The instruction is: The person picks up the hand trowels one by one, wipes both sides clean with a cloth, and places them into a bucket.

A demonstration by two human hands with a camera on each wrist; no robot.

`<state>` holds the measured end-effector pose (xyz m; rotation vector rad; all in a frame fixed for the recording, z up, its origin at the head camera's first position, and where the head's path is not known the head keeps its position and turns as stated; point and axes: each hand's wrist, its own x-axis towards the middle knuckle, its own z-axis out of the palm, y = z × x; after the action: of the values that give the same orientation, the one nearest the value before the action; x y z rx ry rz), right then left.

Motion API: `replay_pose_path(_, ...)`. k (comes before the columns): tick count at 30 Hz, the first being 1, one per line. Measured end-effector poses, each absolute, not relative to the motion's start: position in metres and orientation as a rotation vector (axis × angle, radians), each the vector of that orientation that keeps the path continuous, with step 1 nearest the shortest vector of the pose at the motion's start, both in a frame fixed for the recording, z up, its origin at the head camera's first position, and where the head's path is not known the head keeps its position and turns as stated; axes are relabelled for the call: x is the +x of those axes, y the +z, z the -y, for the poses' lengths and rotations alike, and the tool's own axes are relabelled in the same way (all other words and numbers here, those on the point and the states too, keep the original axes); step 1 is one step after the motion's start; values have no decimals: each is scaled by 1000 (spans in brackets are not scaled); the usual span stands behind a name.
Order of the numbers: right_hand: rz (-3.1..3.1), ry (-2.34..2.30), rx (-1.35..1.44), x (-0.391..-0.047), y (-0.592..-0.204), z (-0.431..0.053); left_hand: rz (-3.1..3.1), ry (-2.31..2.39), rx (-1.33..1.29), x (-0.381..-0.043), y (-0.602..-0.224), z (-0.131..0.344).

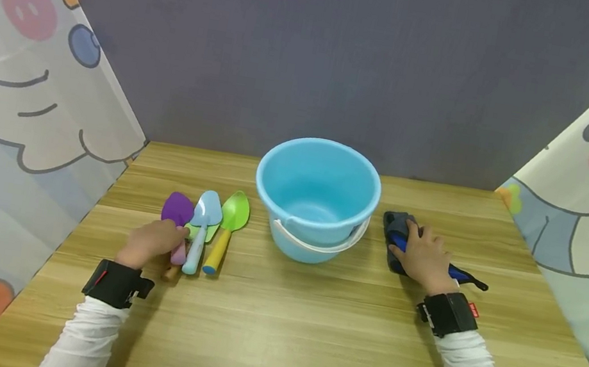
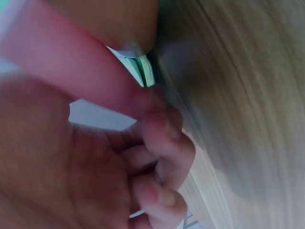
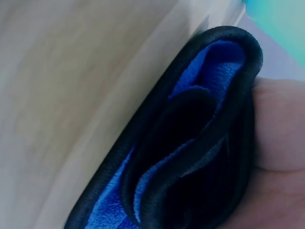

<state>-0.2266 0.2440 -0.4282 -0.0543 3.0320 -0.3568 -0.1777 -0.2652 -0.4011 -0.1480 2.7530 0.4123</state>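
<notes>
At the left of the table, my left hand point(image 1: 153, 241) holds a small purple shovel point(image 1: 178, 208); its pink handle point(image 2: 71, 57) lies between the thumb and curled fingers in the left wrist view. Right beside it are a light-blue shovel point(image 1: 207, 211) and a green shovel with a yellow handle point(image 1: 219, 251). A brown handle point(image 1: 171, 272) and a light-green piece point(image 1: 211, 233) show partly beneath. On the right, my right hand point(image 1: 426, 261) grips a folded black-and-blue cloth point(image 1: 398, 227). The cloth's rolled folds point(image 3: 190, 129) fill the right wrist view, against the palm.
A light-blue bucket point(image 1: 307, 252) with a white handle point(image 1: 319, 247) hanging at its front stands at the table's back middle. A dark grey panel point(image 1: 339, 55) rises behind. Cartoon-printed sheets point(image 1: 47, 123) flank the wooden table point(image 1: 292, 339).
</notes>
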Motion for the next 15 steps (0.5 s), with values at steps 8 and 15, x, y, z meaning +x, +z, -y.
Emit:
replay_pose_path(8, -3021, -344, -54, -227, -426, -243, -2835, 477, -180, -171, -394, 264)
replay_pose_path(15, -3023, -306, -50, -228, -427, -244, -3073, 519, -173, -164, -378, 254)
